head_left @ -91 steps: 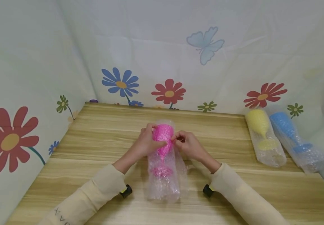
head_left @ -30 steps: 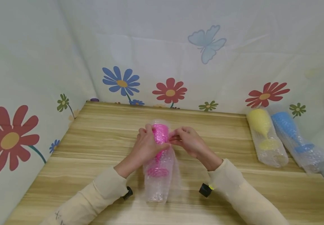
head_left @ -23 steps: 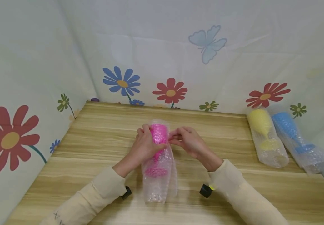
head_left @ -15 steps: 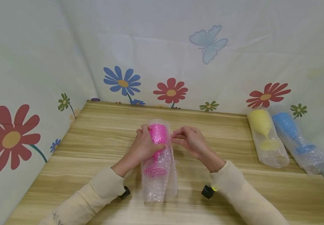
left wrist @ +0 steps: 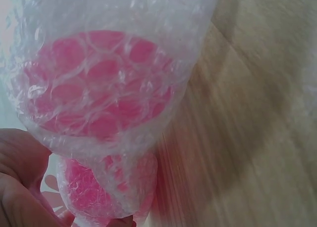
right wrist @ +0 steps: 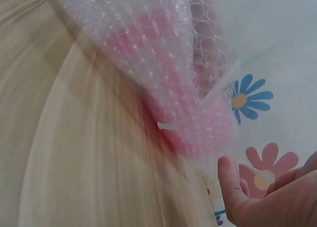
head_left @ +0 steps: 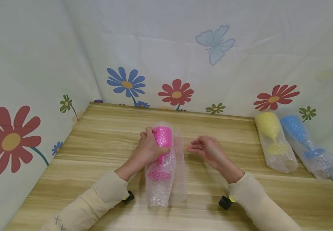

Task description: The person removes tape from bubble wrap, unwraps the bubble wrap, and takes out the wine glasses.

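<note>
Goblet (head_left: 163,136) in pink, packed in bubble wrap (head_left: 158,195) on the wood-grain table (head_left: 97,154), a little left of the middle of the head view. Held at the bowl by the left hand (head_left: 146,147), with fingers curled round the far left side and thumb laid across the front. To the left of the right hand (head_left: 211,152) and apart from it, with a loose flap (head_left: 180,173) of the wrap in between. Right fingertips bunched close together, near that flap; beside them in the right wrist view, a thin pale strip (right wrist: 260,174), impossible to tell whether pinched or not.

Lying on its side, with the bowl toward the far edge of the table and the foot toward the person. Stretched lengthwise from far to near, almost straight.

By count: two hands, three goblets, one of them pink. At the table's right side, well apart from both hands, one yellow goblet (head_left: 267,125) and one blue goblet (head_left: 293,128), side by side, each in bubble wrap, with bowls far, feet nearer and long axes slanting to the right. Behind, a flowered cloth (head_left: 154,25) with one pale blue butterfly (head_left: 216,43).
</note>
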`<move>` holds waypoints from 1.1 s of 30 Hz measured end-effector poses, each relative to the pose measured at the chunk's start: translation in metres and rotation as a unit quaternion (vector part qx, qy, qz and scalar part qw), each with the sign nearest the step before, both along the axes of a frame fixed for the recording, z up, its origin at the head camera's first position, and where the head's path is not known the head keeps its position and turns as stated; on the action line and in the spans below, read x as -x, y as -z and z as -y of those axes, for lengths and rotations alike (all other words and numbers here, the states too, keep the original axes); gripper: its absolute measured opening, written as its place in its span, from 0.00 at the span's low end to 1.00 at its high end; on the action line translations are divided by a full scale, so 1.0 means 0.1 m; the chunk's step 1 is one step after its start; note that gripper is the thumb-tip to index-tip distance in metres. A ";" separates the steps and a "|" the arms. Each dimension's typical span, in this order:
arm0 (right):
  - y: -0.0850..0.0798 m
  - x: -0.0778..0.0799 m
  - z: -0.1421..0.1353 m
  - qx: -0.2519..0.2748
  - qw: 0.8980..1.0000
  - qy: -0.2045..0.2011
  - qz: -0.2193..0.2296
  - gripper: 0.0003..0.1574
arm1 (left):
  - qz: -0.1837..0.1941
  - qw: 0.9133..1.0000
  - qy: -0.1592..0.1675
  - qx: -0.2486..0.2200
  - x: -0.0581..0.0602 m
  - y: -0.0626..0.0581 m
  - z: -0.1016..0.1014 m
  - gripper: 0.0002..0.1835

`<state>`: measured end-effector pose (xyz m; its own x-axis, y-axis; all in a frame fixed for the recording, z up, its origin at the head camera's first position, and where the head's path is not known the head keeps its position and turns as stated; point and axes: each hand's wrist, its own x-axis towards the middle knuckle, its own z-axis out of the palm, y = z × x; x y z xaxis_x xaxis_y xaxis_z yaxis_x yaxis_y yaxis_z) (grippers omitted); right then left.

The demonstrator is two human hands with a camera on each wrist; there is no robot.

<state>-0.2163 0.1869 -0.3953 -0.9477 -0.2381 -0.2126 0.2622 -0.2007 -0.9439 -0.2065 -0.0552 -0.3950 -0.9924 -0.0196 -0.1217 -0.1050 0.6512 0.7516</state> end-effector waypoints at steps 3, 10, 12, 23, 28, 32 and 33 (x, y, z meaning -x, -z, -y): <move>0.05 -0.01 -0.06 -0.003 1.000 0.002 0.010 0.16 | 0.002 1.000 -0.003 0.001 0.00 0.00 0.00 0.49; 0.09 -0.03 -0.10 0.001 1.000 0.015 0.014 0.15 | 0.001 1.000 -0.001 0.011 0.00 -0.01 -0.02 0.48; 0.09 -0.05 -0.09 0.001 0.999 0.028 0.021 0.16 | -0.001 1.000 0.001 0.014 -0.01 -0.02 -0.02 0.48; -0.09 -0.41 0.18 -0.346 0.915 0.006 -0.207 0.20 | -0.011 1.000 0.005 0.018 -0.01 -0.03 -0.01 0.49; -0.14 -0.42 0.34 -0.429 0.858 -0.079 -0.272 0.15 | -0.016 0.999 0.009 0.026 -0.01 -0.03 -0.02 0.50; -0.16 -0.36 0.37 -0.452 0.826 -0.132 -0.308 0.04 | -0.029 0.999 0.011 0.040 -0.01 -0.03 -0.05 0.50; -0.15 -0.34 0.37 -0.455 0.821 -0.145 -0.311 0.05 | -0.034 0.998 0.011 0.043 -0.01 -0.04 -0.05 0.49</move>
<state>-0.1824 0.1495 -0.3799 -0.8714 -0.4846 0.0763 -0.4165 0.6486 -0.6371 -0.2055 -0.0501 -0.3913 -0.9985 -0.0050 -0.0537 -0.0411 0.7158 0.6971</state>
